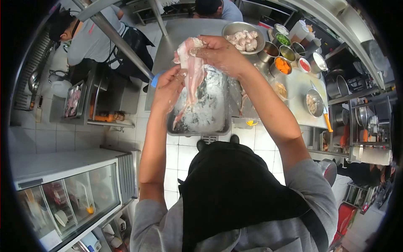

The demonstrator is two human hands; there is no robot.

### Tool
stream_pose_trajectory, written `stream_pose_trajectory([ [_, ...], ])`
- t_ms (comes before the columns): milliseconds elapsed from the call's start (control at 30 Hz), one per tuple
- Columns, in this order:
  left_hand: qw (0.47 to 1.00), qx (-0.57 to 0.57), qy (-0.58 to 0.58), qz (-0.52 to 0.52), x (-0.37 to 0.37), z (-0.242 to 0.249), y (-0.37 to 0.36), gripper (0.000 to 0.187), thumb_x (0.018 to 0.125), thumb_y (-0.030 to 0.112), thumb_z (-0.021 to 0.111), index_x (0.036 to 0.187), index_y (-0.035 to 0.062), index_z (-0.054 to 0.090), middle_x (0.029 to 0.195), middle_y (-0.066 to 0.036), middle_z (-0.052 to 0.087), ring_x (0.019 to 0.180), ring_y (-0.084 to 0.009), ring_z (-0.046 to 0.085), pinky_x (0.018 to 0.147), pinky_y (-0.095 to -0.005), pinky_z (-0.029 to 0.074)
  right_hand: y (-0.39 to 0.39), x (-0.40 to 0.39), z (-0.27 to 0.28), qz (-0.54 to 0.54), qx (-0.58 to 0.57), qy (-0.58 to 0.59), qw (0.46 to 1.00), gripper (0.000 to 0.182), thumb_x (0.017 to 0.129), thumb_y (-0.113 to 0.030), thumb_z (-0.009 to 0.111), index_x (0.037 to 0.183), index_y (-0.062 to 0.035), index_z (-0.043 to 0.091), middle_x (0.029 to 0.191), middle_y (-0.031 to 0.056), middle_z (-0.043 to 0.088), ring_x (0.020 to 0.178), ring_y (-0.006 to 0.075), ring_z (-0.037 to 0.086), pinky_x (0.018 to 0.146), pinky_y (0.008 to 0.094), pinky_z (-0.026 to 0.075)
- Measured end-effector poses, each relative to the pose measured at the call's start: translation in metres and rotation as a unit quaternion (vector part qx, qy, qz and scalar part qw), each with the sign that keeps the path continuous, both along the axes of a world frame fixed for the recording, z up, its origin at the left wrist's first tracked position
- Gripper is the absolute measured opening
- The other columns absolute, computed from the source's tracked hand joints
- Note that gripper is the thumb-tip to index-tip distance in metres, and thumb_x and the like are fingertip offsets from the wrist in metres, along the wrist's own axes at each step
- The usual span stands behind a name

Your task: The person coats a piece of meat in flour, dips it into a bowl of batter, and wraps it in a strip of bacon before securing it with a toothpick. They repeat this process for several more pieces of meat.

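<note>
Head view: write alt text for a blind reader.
Both hands, left hand and right hand, hold up a floured strip of raw meat over a flour-dusted metal tray; a bowl of meat pieces sits behind.

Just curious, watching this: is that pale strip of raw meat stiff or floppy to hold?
Probably floppy: the meat strip droops between the right hand and left hand. Likely slippery underneath, though the flour in the tray may help grip.

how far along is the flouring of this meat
Done: the metal tray is already spread with white flour, and no finished pieces lie on it. In hand: the left hand and right hand hold one long raw meat strip up over the tray. Left: a steel bowl of raw meat chunks sits behind.
</note>
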State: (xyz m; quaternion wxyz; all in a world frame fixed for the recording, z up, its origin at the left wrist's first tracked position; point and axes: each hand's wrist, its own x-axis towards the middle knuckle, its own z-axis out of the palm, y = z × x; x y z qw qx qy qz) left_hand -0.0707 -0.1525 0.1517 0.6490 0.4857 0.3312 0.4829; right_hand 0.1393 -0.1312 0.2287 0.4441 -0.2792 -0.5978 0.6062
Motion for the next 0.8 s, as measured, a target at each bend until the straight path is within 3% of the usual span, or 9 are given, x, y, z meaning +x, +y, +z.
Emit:
stream_pose_trajectory([
  [133,0.999,-0.016,-0.043,-0.026,-0.003,-0.017,-0.027,0.026,0.102,0.011,0.054,0.121,-0.0044,0.063,0.101,-0.008,0.071,0.086,-0.0129,0.066,0.077,-0.0257,0.052,0.000,-0.017,-0.020,0.008,-0.025,0.053,0.998,0.025,0.096,-0.009,0.063,0.119,0.0008,0.065,0.107,0.0070,0.072,0.092,0.0107,0.066,0.079,0.0258,0.053],
  [233,0.997,-0.045,-0.050,-0.033,-0.001,-0.026,-0.040,0.023,0.100,0.008,0.055,0.116,-0.0080,0.062,0.110,-0.017,0.072,0.100,-0.0218,0.070,0.087,-0.0316,0.054,0.008,-0.021,-0.040,-0.001,-0.051,0.044,0.998,0.024,0.096,-0.009,0.064,0.118,-0.0006,0.066,0.107,0.0066,0.072,0.092,0.0110,0.067,0.079,0.0256,0.053],
  [333,0.999,-0.030,-0.034,-0.029,-0.001,-0.057,-0.046,0.021,0.098,0.004,0.056,0.113,-0.0082,0.062,0.109,-0.018,0.072,0.102,-0.0252,0.071,0.091,-0.0340,0.054,0.018,-0.022,-0.059,-0.058,-0.086,0.023,0.994,0.023,0.096,-0.009,0.063,0.117,-0.0017,0.067,0.106,0.0061,0.071,0.091,0.0112,0.067,0.079,0.0256,0.053],
  [400,0.998,-0.039,-0.036,-0.021,0.003,-0.075,-0.050,0.020,0.095,0.001,0.058,0.112,-0.0077,0.062,0.106,-0.018,0.073,0.099,-0.0253,0.071,0.090,-0.0344,0.054,0.028,-0.019,-0.073,-0.103,-0.107,0.017,0.989,0.023,0.095,-0.008,0.063,0.117,-0.0020,0.067,0.105,0.0059,0.071,0.090,0.0114,0.067,0.078,0.0257,0.053],
  [467,0.997,-0.060,-0.047,-0.020,0.005,-0.093,-0.052,0.021,0.094,0.001,0.059,0.113,-0.0068,0.063,0.106,-0.019,0.073,0.099,-0.0255,0.071,0.089,-0.0354,0.055,0.039,-0.015,-0.088,-0.107,-0.126,0.017,0.986,0.026,0.098,-0.007,0.058,0.122,0.0035,0.062,0.113,0.0154,0.070,0.105,0.0239,0.068,0.094,0.0360,0.055],
  [633,0.994,-0.102,-0.026,0.009,0.010,-0.105,-0.051,0.018,0.098,0.007,0.059,0.110,-0.0060,0.062,0.106,-0.019,0.071,0.098,-0.0276,0.072,0.089,-0.0397,0.058,0.040,-0.016,-0.107,-0.131,-0.138,-0.003,0.982,0.025,0.098,-0.009,0.059,0.120,0.0038,0.063,0.111,0.0154,0.071,0.104,0.0233,0.068,0.093,0.0359,0.055],
  [700,0.992,-0.117,-0.028,0.031,0.012,-0.122,-0.043,0.019,0.095,0.011,0.067,0.108,-0.0033,0.067,0.097,-0.011,0.072,0.095,-0.0192,0.071,0.081,-0.0314,0.058,0.043,-0.015,-0.112,-0.123,-0.139,-0.009,0.983,0.026,0.098,-0.009,0.059,0.120,0.0039,0.063,0.112,0.0156,0.070,0.104,0.0232,0.068,0.093,0.0358,0.055],
  [800,0.996,-0.092,0.005,0.020,0.007,-0.137,-0.037,0.020,0.094,0.010,0.068,0.110,-0.0026,0.067,0.101,-0.011,0.072,0.096,-0.0202,0.071,0.083,-0.0350,0.059,0.047,-0.017,-0.115,-0.143,-0.125,-0.019,0.982,0.028,0.098,-0.010,0.060,0.121,0.0042,0.062,0.117,0.0180,0.069,0.108,0.0260,0.067,0.096,0.0355,0.053],
])
